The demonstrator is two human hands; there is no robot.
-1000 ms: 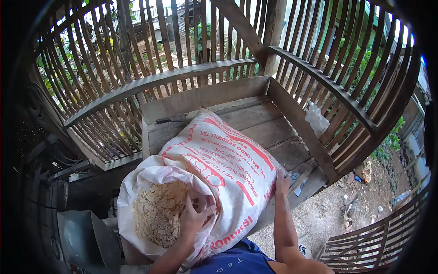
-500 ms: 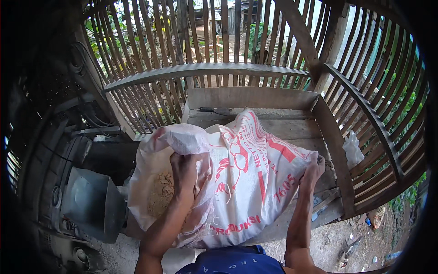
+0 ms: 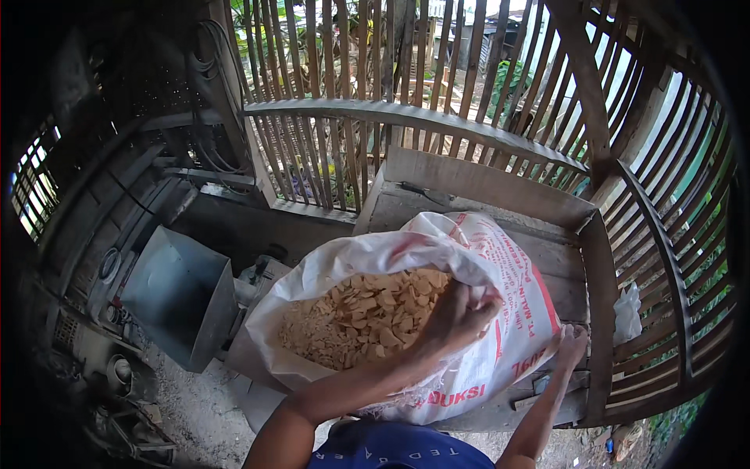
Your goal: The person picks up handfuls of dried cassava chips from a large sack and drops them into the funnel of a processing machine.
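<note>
shows red-printed white on the sack, pale tan on the chips, deep blue on the shirt.

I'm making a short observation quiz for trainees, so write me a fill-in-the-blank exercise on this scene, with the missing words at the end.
1. The sack is white with ____ printing.
2. The left hand grips the rim of the sack's ____ end, where pale flakes show.
3. In the picture, the sack lies to the ____ of the grey metal hopper.

Missing words: red; open; right.
</note>
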